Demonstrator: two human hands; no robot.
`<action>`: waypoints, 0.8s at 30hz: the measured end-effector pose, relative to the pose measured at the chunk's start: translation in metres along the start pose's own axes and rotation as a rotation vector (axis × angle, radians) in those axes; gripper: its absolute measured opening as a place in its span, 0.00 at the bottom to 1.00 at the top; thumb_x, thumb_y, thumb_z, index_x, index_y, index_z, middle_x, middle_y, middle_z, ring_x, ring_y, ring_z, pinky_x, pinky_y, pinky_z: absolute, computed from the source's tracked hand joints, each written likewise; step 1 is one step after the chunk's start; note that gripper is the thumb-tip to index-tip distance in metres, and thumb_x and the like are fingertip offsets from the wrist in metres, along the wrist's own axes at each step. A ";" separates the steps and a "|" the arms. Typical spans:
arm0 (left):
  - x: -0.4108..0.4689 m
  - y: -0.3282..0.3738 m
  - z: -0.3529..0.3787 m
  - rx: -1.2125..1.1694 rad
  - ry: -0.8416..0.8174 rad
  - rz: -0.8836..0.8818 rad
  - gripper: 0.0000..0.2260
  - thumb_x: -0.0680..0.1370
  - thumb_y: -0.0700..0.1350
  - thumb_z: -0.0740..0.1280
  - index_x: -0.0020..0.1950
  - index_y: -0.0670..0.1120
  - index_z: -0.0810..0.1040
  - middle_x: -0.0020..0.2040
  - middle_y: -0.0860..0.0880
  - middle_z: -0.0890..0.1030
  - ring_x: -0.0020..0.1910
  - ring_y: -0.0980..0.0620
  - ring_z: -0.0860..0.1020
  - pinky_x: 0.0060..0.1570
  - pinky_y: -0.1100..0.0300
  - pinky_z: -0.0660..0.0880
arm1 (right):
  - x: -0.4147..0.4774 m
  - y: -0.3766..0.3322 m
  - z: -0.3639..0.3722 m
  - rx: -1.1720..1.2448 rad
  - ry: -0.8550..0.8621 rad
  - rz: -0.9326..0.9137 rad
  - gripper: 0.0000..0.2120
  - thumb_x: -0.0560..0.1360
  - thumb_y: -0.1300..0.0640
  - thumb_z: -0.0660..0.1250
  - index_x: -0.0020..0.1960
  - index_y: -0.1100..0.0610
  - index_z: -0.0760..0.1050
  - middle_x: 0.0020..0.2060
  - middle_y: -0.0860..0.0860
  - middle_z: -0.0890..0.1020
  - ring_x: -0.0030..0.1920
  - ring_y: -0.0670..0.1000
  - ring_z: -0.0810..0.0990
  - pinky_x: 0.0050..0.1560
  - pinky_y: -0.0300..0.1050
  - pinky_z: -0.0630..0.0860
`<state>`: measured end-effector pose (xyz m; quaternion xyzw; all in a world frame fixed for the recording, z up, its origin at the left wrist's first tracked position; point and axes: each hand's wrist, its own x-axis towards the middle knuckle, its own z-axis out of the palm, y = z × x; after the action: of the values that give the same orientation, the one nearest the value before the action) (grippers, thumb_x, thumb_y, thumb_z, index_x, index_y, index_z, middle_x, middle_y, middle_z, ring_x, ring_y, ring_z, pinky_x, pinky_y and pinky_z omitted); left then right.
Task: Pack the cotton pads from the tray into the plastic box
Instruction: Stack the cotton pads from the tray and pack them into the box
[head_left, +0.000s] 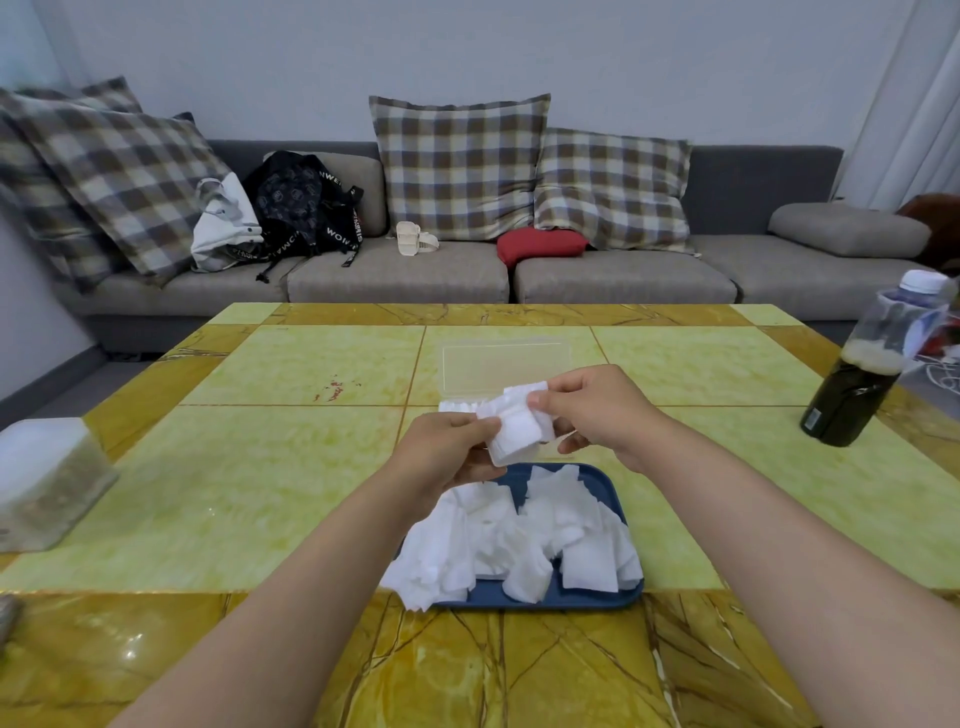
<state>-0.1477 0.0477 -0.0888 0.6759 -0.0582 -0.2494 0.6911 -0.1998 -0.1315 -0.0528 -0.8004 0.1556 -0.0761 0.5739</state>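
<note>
The left hand and right hand pinch a stack of cotton pads at twelve o'clock of the tray, short of the plastic box — a slack grip could scatter them.

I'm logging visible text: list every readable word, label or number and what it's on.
"WOM": white letters on a strap of the black backpack; its other lettering is unreadable.
White bag: print too blurred to read.
Dark bottle: label too small to read.
</note>
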 end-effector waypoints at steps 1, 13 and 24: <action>0.000 0.000 -0.001 -0.019 0.020 -0.006 0.10 0.80 0.41 0.69 0.56 0.35 0.82 0.48 0.39 0.86 0.43 0.46 0.86 0.45 0.57 0.84 | 0.001 0.000 -0.002 0.037 0.038 0.013 0.07 0.76 0.58 0.74 0.51 0.60 0.83 0.48 0.55 0.85 0.35 0.52 0.81 0.28 0.40 0.77; -0.005 0.004 0.001 -0.001 -0.092 0.011 0.08 0.80 0.40 0.68 0.55 0.39 0.83 0.51 0.40 0.86 0.45 0.47 0.85 0.45 0.57 0.83 | -0.006 -0.005 0.002 -0.142 -0.066 -0.126 0.06 0.73 0.60 0.76 0.49 0.61 0.84 0.38 0.53 0.85 0.26 0.46 0.74 0.27 0.41 0.71; -0.006 0.007 0.001 0.014 -0.165 0.041 0.17 0.79 0.50 0.70 0.61 0.39 0.80 0.54 0.43 0.86 0.54 0.46 0.85 0.54 0.54 0.81 | -0.005 -0.004 0.009 -0.204 0.027 -0.141 0.05 0.71 0.57 0.78 0.41 0.56 0.83 0.35 0.50 0.85 0.28 0.47 0.79 0.26 0.41 0.73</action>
<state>-0.1512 0.0493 -0.0804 0.6566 -0.1307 -0.2895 0.6841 -0.2010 -0.1206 -0.0516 -0.8625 0.1138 -0.1109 0.4805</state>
